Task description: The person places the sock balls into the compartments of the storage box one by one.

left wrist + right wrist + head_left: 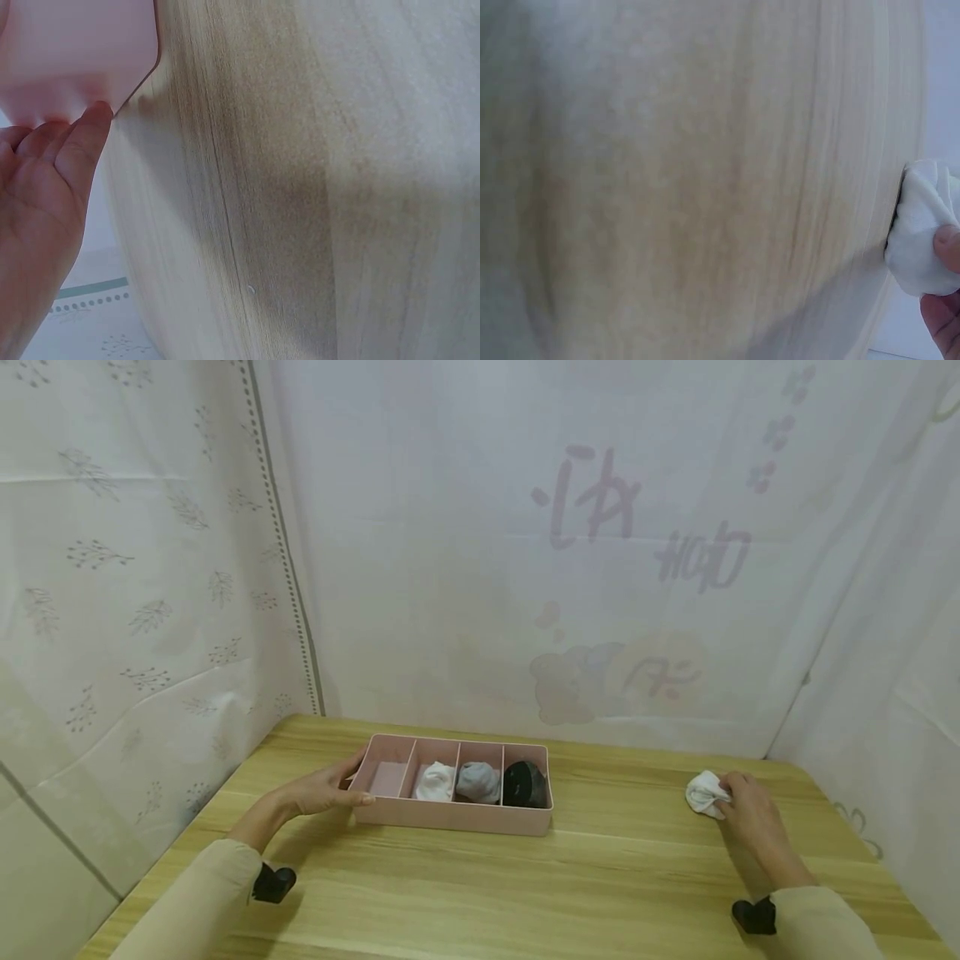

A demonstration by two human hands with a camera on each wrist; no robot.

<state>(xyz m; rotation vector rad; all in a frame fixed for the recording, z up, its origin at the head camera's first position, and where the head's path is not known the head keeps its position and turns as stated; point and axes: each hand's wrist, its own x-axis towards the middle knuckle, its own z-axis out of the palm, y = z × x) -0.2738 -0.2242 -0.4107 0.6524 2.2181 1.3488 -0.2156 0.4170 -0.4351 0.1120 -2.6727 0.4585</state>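
A pink box [450, 815] with a row of compartments stands on the wooden table. My left hand [322, 788] grips its left end, thumb at the front corner; in the left wrist view the fingertips [94, 124] touch the end wall. The leftmost compartment [387, 779] is bare. Rightward from it lie a white sock bundle [435, 782], a grey sock bundle [478, 782] and a black sock bundle [524, 785], one per compartment. Far to the right, my right hand [752, 817] pinches a rolled white sock [706, 794], also seen in the right wrist view.
The wooden table [600, 885] reaches back to a pale printed curtain [450, 568]. More patterned cloth [150, 610] hangs along the left side, and another pale cloth [900, 710] hangs at the right. Black wrist straps [274, 883] show at both sleeves.
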